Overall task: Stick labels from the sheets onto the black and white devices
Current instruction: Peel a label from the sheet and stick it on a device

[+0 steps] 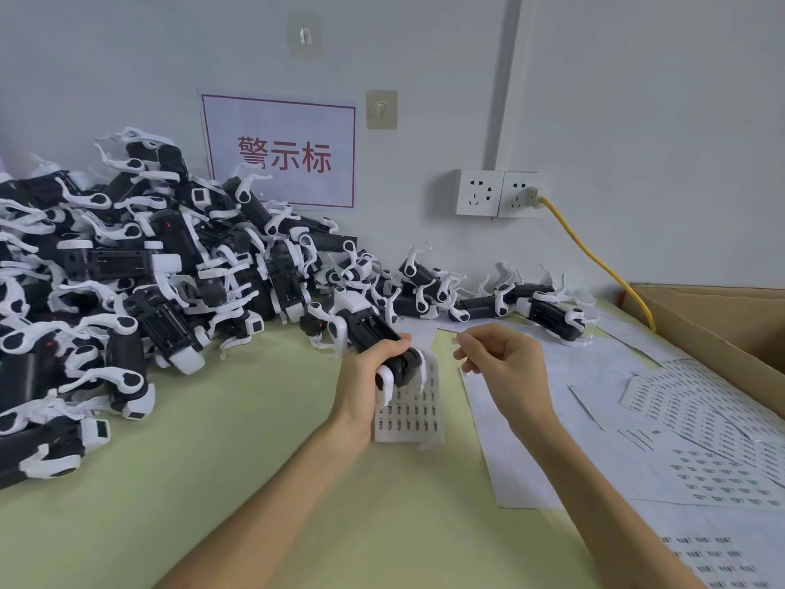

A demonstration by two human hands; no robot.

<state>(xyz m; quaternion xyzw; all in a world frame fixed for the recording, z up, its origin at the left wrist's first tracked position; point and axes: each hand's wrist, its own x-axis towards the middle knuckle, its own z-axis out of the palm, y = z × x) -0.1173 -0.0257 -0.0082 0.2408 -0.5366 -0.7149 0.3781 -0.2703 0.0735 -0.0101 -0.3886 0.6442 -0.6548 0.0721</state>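
Note:
My left hand (pixel 364 376) grips a black and white device (pixel 368 333) around its black body and holds it tilted above the table. A small label sheet (pixel 410 412) with rows of barcode labels hangs beneath that hand. My right hand (pixel 499 361) hovers just right of the device, thumb and forefinger pinched together on a tiny white label (pixel 455 341). A big heap of the same devices (pixel 127 269) covers the left of the table.
A shorter row of devices (pixel 509 303) lies along the wall. Loose label sheets (pixel 701 418) spread over the right of the green table (pixel 255 461). A cardboard box (pixel 722 316) stands at the far right; a yellow cable (pixel 594 257) runs from the wall sockets (pixel 497 192).

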